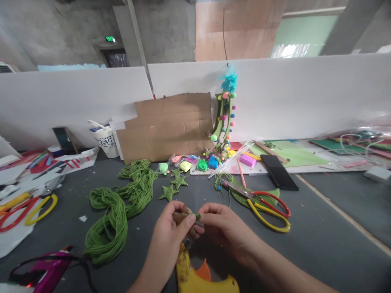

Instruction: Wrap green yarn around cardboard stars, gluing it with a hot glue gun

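My left hand [175, 226] pinches a small brownish piece [187, 210] near the middle of the table. Close against it, my right hand [220, 221] has its fingertips pressed on a small green bit [198, 217] at the end of that piece. Just below both hands lies a yellow glue gun [198, 276] with an orange trigger. Green felt stars [169, 192] rest beyond my left hand. Skeins of green yarn [106, 228] spread to the left. Scissors with red and yellow handles [269, 209] lie to the right on a green leaf-shaped piece.
A decorated green stand [224, 122] with pompoms rises at the back beside cardboard [171, 130]. A black phone [278, 171] lies at right. At left are a white cup [106, 142], more scissors [41, 207] and a magenta glue gun [50, 272] with a black cord.
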The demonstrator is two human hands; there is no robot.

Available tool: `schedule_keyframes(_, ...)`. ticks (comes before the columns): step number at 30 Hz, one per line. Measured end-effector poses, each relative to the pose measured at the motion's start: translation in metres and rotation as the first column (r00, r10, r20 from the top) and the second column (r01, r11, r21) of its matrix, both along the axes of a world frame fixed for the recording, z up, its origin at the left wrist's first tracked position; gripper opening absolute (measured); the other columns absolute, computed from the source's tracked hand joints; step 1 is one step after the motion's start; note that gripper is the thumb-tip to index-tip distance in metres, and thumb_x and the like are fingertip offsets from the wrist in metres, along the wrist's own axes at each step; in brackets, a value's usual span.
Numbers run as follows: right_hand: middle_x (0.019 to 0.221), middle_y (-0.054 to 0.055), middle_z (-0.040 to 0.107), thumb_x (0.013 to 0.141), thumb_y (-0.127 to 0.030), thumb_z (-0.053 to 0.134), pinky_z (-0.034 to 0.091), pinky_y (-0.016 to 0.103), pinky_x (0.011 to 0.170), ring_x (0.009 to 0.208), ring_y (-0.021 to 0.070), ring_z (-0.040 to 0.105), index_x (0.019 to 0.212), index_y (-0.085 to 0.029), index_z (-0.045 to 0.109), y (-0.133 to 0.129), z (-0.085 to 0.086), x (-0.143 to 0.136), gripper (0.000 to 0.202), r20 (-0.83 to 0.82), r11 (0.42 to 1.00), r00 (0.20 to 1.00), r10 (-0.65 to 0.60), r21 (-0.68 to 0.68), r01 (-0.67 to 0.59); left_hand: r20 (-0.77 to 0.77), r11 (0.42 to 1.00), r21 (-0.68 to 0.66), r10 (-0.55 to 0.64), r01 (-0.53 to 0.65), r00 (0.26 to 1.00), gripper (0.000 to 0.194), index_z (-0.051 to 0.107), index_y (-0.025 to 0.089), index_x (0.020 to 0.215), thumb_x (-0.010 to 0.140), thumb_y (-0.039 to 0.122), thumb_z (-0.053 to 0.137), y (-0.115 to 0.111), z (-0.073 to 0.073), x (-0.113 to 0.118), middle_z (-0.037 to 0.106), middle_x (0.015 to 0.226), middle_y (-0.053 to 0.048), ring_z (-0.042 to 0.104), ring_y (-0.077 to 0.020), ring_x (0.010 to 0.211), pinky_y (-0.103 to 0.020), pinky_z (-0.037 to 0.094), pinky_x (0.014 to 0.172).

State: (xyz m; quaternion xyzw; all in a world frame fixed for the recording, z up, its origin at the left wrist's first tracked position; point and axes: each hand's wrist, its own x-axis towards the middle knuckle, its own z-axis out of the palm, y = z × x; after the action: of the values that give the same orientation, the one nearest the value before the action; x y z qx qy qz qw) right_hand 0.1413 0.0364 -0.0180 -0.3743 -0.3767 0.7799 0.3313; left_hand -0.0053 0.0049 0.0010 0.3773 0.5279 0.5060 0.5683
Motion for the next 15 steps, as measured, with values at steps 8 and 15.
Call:
schedule_keyframes(8,0.046,-0.008,0.048,0.071,-0.029,0.068,0.010,0.021,0.038,0.037,0.0044,0.024,0.071,-0.018,0.055,0.0005,-0.0019,-0.0015,0.016,-0.003,0.999,0.999,-0.037,0.036,0.037,0.119,0.990,0.011,-0.143,0.143,0.983,0.017,0.044,0.019,0.087,0.079,0.016,0.059,-0.0038,0.0026,0.0021,0.066,0.065,0.001,0.059,-0.0087,0.050,-0.019,0.047,0.052)
schedule_keyframes(15,0.061,-0.002,0.060,0.074,-0.019,0.060,0.035,0.022,0.055,0.057,0.0110,0.050,0.066,-0.018,0.062,-0.0030,0.0017,-0.0045,0.008,0.312,0.831,0.910,-0.272,0.553,0.059,0.186,1.000,-0.028,0.016,-0.011,0.982,0.023,0.044,0.018,0.088,0.075,0.014,0.063,0.0002,0.0009,0.0040,0.066,0.061,0.001,0.057,-0.0076,0.047,-0.017,0.046,0.049)
